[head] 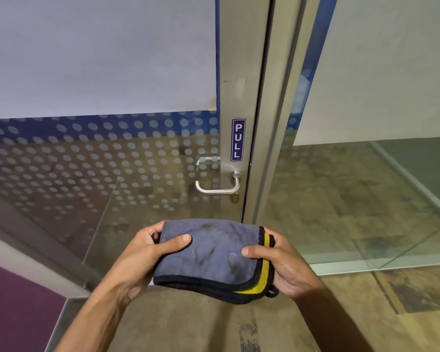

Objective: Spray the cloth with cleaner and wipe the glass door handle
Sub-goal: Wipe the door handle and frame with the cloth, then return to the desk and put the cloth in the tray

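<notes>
Fingers of the left hand [140,252] pinch the folded cloth [208,257] at lower centre, thumb on top; the right hand [282,265] grips its opposite edge, likely keeping it flat for spraying. The cloth is grey, black-edged, yellow inside, smudged. The door handle [217,182] sits above, mid-frame, untouched.
</notes>
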A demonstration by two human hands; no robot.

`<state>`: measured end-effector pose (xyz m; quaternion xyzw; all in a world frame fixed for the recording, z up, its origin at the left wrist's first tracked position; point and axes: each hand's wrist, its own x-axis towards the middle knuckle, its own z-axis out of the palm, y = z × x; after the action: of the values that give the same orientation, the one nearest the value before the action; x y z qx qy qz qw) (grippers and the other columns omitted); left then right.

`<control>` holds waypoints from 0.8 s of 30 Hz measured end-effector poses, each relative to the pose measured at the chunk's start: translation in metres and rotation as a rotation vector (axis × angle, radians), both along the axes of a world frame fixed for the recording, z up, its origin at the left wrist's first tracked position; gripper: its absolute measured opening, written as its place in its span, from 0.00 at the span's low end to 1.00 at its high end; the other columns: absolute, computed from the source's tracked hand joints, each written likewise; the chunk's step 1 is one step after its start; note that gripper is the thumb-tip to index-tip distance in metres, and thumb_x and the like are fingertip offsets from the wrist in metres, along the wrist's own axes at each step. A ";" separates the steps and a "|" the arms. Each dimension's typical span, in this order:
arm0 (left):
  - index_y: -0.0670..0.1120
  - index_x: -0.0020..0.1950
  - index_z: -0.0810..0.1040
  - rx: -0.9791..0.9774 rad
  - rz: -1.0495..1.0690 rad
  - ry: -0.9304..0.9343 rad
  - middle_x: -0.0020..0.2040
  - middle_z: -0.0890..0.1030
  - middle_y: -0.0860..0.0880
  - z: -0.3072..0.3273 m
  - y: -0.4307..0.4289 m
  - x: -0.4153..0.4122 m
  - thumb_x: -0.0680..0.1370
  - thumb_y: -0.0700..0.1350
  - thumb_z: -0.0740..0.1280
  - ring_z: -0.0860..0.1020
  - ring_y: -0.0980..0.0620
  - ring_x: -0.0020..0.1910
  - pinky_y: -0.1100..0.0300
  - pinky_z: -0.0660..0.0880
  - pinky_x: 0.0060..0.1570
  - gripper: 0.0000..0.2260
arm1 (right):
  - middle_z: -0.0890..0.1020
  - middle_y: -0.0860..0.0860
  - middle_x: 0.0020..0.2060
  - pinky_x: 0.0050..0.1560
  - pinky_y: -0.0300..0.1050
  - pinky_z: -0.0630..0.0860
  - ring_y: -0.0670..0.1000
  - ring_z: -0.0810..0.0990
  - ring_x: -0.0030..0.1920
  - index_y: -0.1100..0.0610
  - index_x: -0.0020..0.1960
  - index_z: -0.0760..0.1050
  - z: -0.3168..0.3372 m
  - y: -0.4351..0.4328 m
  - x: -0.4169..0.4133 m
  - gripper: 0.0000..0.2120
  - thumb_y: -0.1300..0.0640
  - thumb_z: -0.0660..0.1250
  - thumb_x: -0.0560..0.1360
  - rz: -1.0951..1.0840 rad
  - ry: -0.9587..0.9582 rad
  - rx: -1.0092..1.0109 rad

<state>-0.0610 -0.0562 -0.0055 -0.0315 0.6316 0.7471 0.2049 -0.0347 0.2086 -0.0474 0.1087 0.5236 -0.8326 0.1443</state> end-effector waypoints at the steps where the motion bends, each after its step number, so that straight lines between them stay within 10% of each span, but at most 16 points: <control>1: 0.40 0.54 0.85 0.007 0.012 -0.018 0.53 0.87 0.38 -0.004 0.001 0.003 0.70 0.39 0.79 0.87 0.44 0.49 0.58 0.84 0.42 0.14 | 0.82 0.71 0.57 0.56 0.59 0.82 0.67 0.85 0.54 0.65 0.56 0.83 0.000 0.001 0.002 0.22 0.72 0.76 0.63 0.000 -0.007 -0.028; 9: 0.46 0.52 0.76 -0.121 -0.126 0.150 0.42 0.78 0.46 -0.021 0.010 0.020 0.79 0.50 0.69 0.75 0.50 0.42 0.56 0.71 0.41 0.09 | 0.83 0.68 0.59 0.53 0.57 0.84 0.67 0.85 0.56 0.67 0.64 0.78 -0.004 0.007 0.028 0.26 0.70 0.74 0.66 -0.023 -0.094 -0.165; 15: 0.45 0.51 0.77 -0.011 -0.170 0.134 0.42 0.83 0.47 -0.033 0.018 0.024 0.77 0.48 0.71 0.82 0.52 0.41 0.62 0.79 0.37 0.09 | 0.81 0.65 0.65 0.61 0.52 0.81 0.64 0.81 0.65 0.64 0.68 0.77 -0.007 0.004 0.070 0.23 0.56 0.73 0.76 -0.110 0.004 -0.274; 24: 0.44 0.53 0.81 0.011 -0.382 0.068 0.47 0.86 0.45 -0.039 0.018 0.021 0.77 0.48 0.72 0.85 0.52 0.44 0.63 0.82 0.39 0.09 | 0.78 0.66 0.68 0.66 0.59 0.78 0.65 0.77 0.69 0.61 0.73 0.70 -0.024 -0.033 0.153 0.32 0.74 0.73 0.71 -0.320 0.132 -0.118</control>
<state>-0.0396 -0.0384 -0.0448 0.1154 0.6283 0.6989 0.3217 0.1183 0.1753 -0.0712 0.1273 0.4580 -0.8796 -0.0186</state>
